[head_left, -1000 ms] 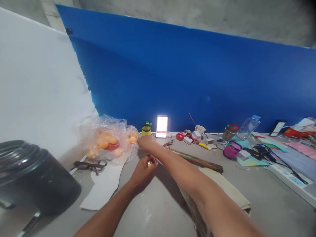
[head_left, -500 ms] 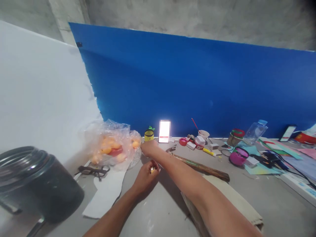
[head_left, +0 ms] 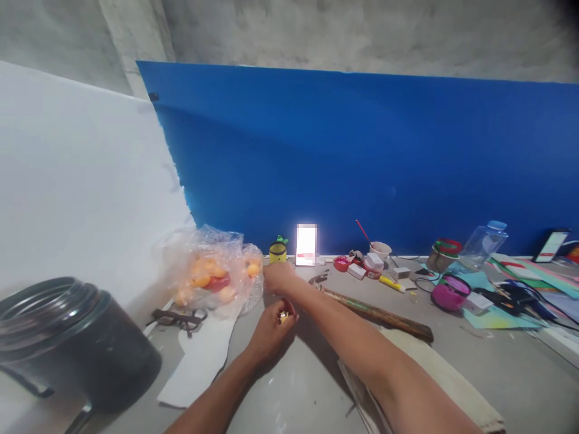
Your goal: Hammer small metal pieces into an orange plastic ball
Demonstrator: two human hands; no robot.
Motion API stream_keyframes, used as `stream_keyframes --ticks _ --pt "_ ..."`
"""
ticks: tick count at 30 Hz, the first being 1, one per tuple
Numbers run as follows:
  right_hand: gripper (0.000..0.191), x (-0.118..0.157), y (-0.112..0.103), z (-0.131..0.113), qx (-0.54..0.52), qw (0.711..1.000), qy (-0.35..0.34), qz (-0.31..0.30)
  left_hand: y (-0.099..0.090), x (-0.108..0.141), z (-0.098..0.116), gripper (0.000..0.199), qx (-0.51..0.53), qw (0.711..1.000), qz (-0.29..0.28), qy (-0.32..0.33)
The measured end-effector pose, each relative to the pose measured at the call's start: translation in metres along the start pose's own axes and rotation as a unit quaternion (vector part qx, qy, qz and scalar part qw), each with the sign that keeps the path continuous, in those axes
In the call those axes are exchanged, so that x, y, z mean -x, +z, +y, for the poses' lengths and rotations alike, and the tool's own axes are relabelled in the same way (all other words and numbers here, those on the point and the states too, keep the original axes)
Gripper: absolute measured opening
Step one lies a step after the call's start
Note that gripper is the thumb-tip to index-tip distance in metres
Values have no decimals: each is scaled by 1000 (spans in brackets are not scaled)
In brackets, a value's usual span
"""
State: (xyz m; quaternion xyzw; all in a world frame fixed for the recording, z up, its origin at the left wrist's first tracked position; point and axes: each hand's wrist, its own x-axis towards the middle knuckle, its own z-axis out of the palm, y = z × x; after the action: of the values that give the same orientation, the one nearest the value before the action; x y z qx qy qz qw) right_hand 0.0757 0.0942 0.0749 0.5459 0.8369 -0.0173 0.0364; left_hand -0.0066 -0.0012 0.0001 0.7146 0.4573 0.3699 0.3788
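My left hand [head_left: 274, 325] is curled above the table, its fingers closed around small shiny gold-coloured pieces [head_left: 283, 316]. Their exact kind is too small to make out. Just beyond it, my right hand [head_left: 278, 278] reaches across with the forearm lying over to the right. Its fingers are turned away and hidden, so what they hold does not show. A clear plastic bag [head_left: 212, 241] of orange and red things is close by on the left. Directly behind the right hand stands a small yellow pot [head_left: 277, 252] with a green top.
A lit phone [head_left: 306, 245] leans against the blue panel [head_left: 289, 150]. A hammer [head_left: 380, 310] lies right of my hands by a folded cloth [head_left: 434, 361]. At left are a dark jar [head_left: 90, 349] and glasses [head_left: 178, 319]. Small boxes, a paper cup [head_left: 380, 249] and a bottle [head_left: 486, 244] stand right.
The view has shifted a little, so everything sits slightly lower and further right. Both hands keep nearly the same pose; more of the gold pieces shows in the left.
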Motion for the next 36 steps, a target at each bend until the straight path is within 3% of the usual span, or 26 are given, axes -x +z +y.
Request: stream_keyframes --ticks 5,16,22,24,25,26,29,31,33,36 --pt "39 8 -1 5 -46 999 5 24 -1 -1 1 17 -2 1000 -1 9" --pt "32 6 5 10 -100 995 27 9 1 0 1 14 14 1000 -2 7" --pt "14 8 2 22 -203 979 11 31 -3 4 5 14 21 1000 4 5" --pt "15 17 8 31 -275 960 8 43 -4 4 5 11 41 999 13 -1" --pt "16 23 12 37 -342 938 13 55 -5 4 5 15 58 998 21 -6" --pt "17 30 18 43 -439 895 24 73 -5 3 3 22 83 996 29 -15" --pt "33 57 41 58 -706 696 58 114 -4 -2 -2 39 169 982 58 -61" --pt "49 74 57 64 -787 604 74 106 -3 -5 -3 46 204 973 62 -84" --pt "58 89 70 67 -824 554 86 87 -2 -6 -1 53 230 966 63 -101" --pt "60 103 78 69 -848 519 80 71 -3 -5 3 56 229 965 61 -111"
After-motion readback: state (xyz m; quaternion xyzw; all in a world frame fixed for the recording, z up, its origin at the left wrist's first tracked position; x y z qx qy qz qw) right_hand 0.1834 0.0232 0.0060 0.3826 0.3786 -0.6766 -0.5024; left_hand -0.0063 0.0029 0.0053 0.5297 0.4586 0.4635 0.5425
